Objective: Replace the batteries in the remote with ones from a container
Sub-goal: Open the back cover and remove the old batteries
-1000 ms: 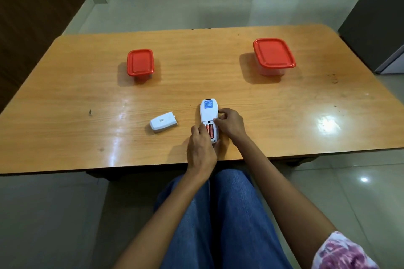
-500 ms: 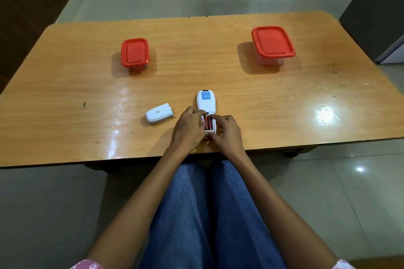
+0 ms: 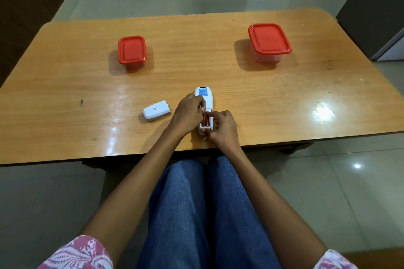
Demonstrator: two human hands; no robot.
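A white remote lies face down near the table's front edge, its battery bay uncovered with red batteries inside. My left hand grips the remote's left side, fingertips at the top of the bay. My right hand holds the remote's near end, index finger pressing on the batteries. The white battery cover rests on the table to the left. Two closed containers with red lids stand farther back, a small one at left and a larger one at right.
The wooden table has glare spots on its right part. My knees in blue jeans sit under its front edge. A grey cabinet stands at the far right, and chair legs show on the tiled floor beyond the table.
My left hand moved from the remote's near end up to its left side, and my right hand dropped to the near end with its index finger on the batteries. The camera tilted down.
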